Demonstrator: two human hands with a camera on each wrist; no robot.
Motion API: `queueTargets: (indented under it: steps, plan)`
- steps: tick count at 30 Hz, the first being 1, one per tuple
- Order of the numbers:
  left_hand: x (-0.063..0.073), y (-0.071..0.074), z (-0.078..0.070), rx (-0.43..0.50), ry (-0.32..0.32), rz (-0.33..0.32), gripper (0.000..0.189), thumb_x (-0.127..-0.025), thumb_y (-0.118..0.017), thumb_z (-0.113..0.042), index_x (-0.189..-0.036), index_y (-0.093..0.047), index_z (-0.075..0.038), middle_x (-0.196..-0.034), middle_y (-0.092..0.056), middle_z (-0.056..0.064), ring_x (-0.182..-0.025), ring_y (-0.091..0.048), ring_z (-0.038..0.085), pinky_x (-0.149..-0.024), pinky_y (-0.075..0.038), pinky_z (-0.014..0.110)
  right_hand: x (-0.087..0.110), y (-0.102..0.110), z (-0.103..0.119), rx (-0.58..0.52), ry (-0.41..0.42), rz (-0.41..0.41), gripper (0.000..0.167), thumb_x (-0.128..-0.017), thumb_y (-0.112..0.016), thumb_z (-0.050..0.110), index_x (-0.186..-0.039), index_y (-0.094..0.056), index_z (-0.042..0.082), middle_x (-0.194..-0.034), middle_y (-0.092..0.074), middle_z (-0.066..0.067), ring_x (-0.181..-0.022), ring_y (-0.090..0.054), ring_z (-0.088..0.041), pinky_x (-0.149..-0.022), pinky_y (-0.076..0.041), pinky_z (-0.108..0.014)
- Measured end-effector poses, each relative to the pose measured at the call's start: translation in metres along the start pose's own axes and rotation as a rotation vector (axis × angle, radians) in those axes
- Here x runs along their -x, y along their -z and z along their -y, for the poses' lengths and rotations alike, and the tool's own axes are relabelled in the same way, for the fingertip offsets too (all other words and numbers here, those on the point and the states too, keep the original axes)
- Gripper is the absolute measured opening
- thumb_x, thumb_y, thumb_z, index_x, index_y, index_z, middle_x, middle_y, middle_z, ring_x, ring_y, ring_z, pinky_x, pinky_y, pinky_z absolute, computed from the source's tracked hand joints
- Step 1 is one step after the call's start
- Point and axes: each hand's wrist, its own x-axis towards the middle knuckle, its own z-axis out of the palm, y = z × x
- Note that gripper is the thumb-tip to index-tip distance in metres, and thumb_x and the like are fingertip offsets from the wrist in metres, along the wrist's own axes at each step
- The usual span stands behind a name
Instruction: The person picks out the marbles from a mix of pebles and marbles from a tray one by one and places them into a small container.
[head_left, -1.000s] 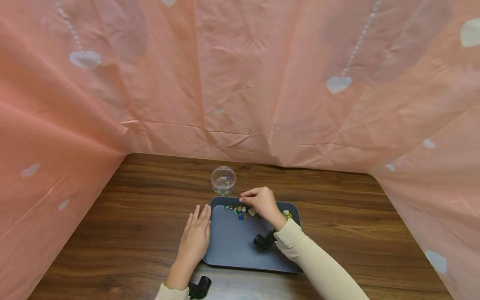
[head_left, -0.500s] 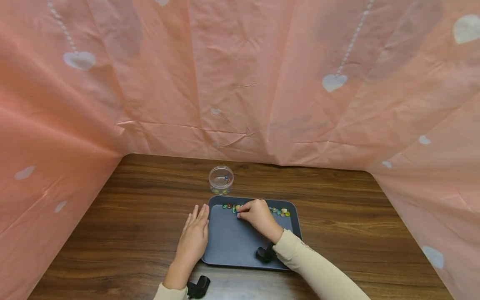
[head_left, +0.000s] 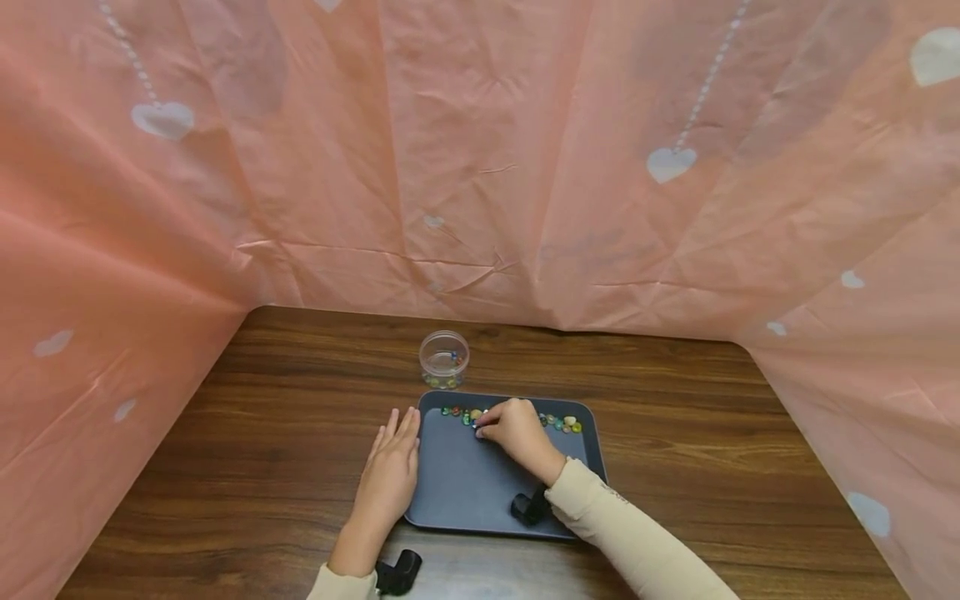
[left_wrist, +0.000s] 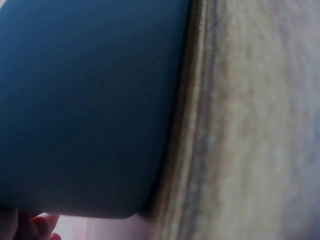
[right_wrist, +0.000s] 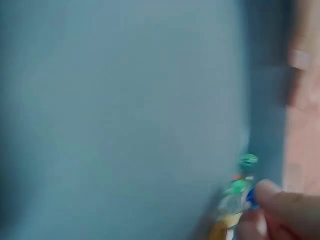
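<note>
A dark grey tray (head_left: 457, 492) lies on the table with small colourful glass marbles (head_left: 467, 419) strung along its far side. My right hand (head_left: 521, 436) is over that row, thumb and index finger pinching a blue marble (right_wrist: 252, 199), seen in the right wrist view. Green marbles (right_wrist: 248, 160) and an amber one (right_wrist: 218, 231) lie close by the fingertips. The palm covers the middle of the row in the head view. My left hand (head_left: 388, 475) rests along the tray's left edge, its fingers straight.
Behind the tray stands a round clear plastic tub (head_left: 444, 360) with some marbles in it. More marbles and a cream piece (head_left: 570, 421) lie at the tray's far right. Pink curtain (head_left: 480, 167) surrounds the wooden table (head_left: 300, 400) at the back and sides.
My right hand has come down from the tray's far rim to the row of marbles and now pinches a blue one. Over the last half second it has barely moved. My left hand stays put.
</note>
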Motion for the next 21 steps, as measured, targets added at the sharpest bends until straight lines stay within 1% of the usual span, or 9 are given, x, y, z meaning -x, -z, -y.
queueTargets:
  steps: [2,4,7,9,11,13,16,18,21]
  plan:
    - [0.0,0.0,0.0,0.001,0.001,0.0,0.042,-0.102,-0.05,-0.01,-0.142,-0.05,0.004,-0.15,-0.049,0.017,-0.146,-0.036,0.038,-0.12,-0.029,0.056,-0.006,0.005,0.001,-0.247,-0.122,0.029,0.015,-0.081,-0.08,0.009,-0.094,-0.08,0.002,-0.089,-0.079,-0.012,-0.08,-0.075,-0.017,-0.065,-0.059,-0.024]
    - [0.0,0.0,-0.001,0.004,0.001,-0.006,0.042,-0.102,-0.05,-0.009,-0.142,-0.05,0.004,-0.15,-0.049,0.017,-0.146,-0.037,0.038,-0.12,-0.03,0.056,-0.013,0.011,0.001,-0.533,-0.245,0.05,0.023,-0.084,-0.077,0.007,-0.105,-0.076,-0.003,-0.094,-0.078,-0.014,-0.083,-0.076,-0.016,-0.071,-0.061,-0.024]
    - [0.0,0.0,-0.001,0.004,0.002,-0.014,0.042,-0.102,-0.051,-0.009,-0.141,-0.051,0.004,-0.149,-0.05,0.017,-0.145,-0.038,0.038,-0.12,-0.03,0.056,-0.026,0.019,0.005,-0.937,-0.385,0.077,0.035,-0.092,-0.066,0.0,-0.126,-0.062,-0.012,-0.101,-0.076,-0.013,-0.088,-0.075,-0.014,-0.083,-0.061,-0.025]
    - [0.0,0.0,-0.001,0.006,0.001,-0.017,0.041,-0.102,-0.051,-0.009,-0.141,-0.051,0.004,-0.148,-0.051,0.017,-0.145,-0.038,0.038,-0.12,-0.031,0.056,-0.035,0.024,0.008,-1.123,-0.438,0.078,0.04,-0.095,-0.06,-0.004,-0.134,-0.053,-0.014,-0.099,-0.075,-0.008,-0.087,-0.073,-0.01,-0.085,-0.06,-0.023]
    - [0.0,-0.001,0.0,0.011,0.003,-0.013,0.042,-0.102,-0.051,-0.009,-0.141,-0.051,0.004,-0.149,-0.05,0.017,-0.145,-0.038,0.038,-0.12,-0.031,0.056,-0.043,0.027,0.012,-1.23,-0.471,0.071,0.042,-0.097,-0.057,-0.005,-0.137,-0.05,-0.014,-0.095,-0.072,-0.005,-0.084,-0.072,-0.009,-0.083,-0.06,-0.02]
    - [0.0,-0.001,0.0,0.016,0.006,-0.007,0.042,-0.102,-0.051,-0.009,-0.141,-0.051,0.005,-0.149,-0.05,0.017,-0.145,-0.038,0.038,-0.12,-0.031,0.056,-0.051,0.028,0.016,-1.257,-0.481,0.062,0.041,-0.096,-0.058,-0.004,-0.136,-0.052,-0.013,-0.091,-0.072,-0.004,-0.082,-0.071,-0.009,-0.08,-0.06,-0.019]
    - [0.0,-0.001,0.0,0.023,0.012,0.001,0.042,-0.102,-0.051,-0.009,-0.142,-0.05,0.004,-0.15,-0.049,0.016,-0.146,-0.037,0.038,-0.12,-0.03,0.056,-0.063,0.028,0.023,-1.165,-0.438,0.025,0.038,-0.094,-0.062,-0.003,-0.13,-0.058,-0.013,-0.089,-0.074,-0.004,-0.081,-0.073,-0.01,-0.082,-0.061,-0.023]
    - [0.0,0.0,0.0,0.025,0.015,0.003,0.042,-0.102,-0.051,-0.009,-0.142,-0.05,0.004,-0.15,-0.049,0.016,-0.146,-0.037,0.038,-0.12,-0.03,0.056,-0.072,0.026,0.03,-1.022,-0.371,-0.013,0.034,-0.091,-0.068,-0.002,-0.122,-0.064,-0.014,-0.09,-0.077,-0.008,-0.084,-0.076,-0.018,-0.085,-0.061,-0.03]
    - [0.0,0.0,0.0,0.029,0.016,0.002,0.043,-0.102,-0.051,-0.01,-0.143,-0.05,0.004,-0.15,-0.049,0.016,-0.146,-0.037,0.038,-0.12,-0.03,0.056,-0.085,0.025,0.04,-0.645,-0.249,-0.085,0.025,-0.085,-0.077,0.006,-0.106,-0.075,-0.007,-0.088,-0.078,-0.013,-0.082,-0.077,-0.026,-0.076,-0.063,-0.031]
